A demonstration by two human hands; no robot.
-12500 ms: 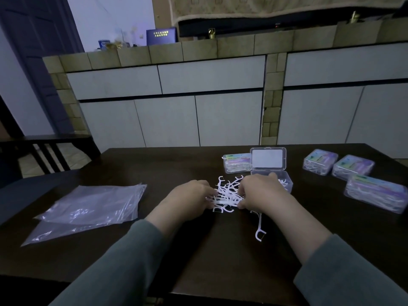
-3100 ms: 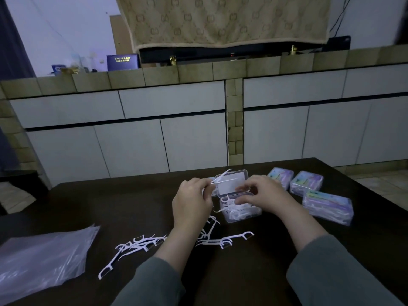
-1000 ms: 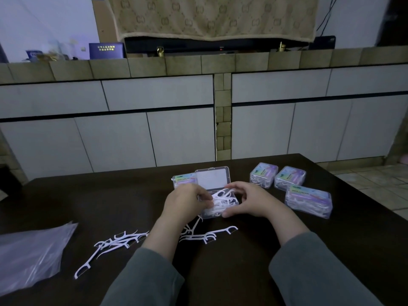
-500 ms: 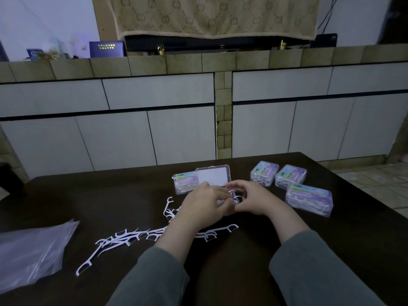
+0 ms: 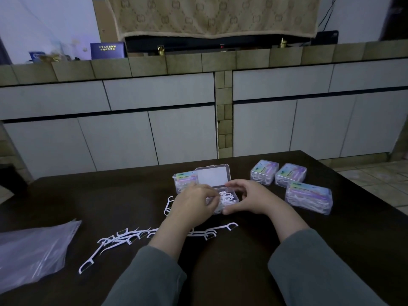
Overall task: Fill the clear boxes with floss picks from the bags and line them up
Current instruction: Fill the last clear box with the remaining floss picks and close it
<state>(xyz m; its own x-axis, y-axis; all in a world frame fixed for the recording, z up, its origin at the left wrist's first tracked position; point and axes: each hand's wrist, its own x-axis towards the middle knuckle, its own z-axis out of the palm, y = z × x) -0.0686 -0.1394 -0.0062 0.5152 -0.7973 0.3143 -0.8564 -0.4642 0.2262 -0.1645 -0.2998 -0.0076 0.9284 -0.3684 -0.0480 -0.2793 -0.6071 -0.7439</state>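
An open clear box [image 5: 230, 198] sits mid-table with its lid [image 5: 213, 175] raised and white floss picks inside. My left hand [image 5: 194, 204] is over its left side, fingers curled on picks in the box. My right hand [image 5: 249, 198] grips the box's right and front side, thumb at its lower edge. Loose floss picks [image 5: 119, 239] lie scattered on the table in front of my left arm, and a few more [image 5: 212, 231] between my arms. A closed filled box [image 5: 184, 181] stands just behind my left hand.
Three closed filled boxes stand at the right: two side by side [image 5: 263, 172] [image 5: 290, 175] and a larger one [image 5: 309, 197] nearer. Empty plastic bags [image 5: 31, 252] lie at the left edge of the dark table [image 5: 220, 272]. White cabinets stand behind.
Over the last second my left hand moved from the box's left side across its top and now presses picks in. My right hand stays on the box.
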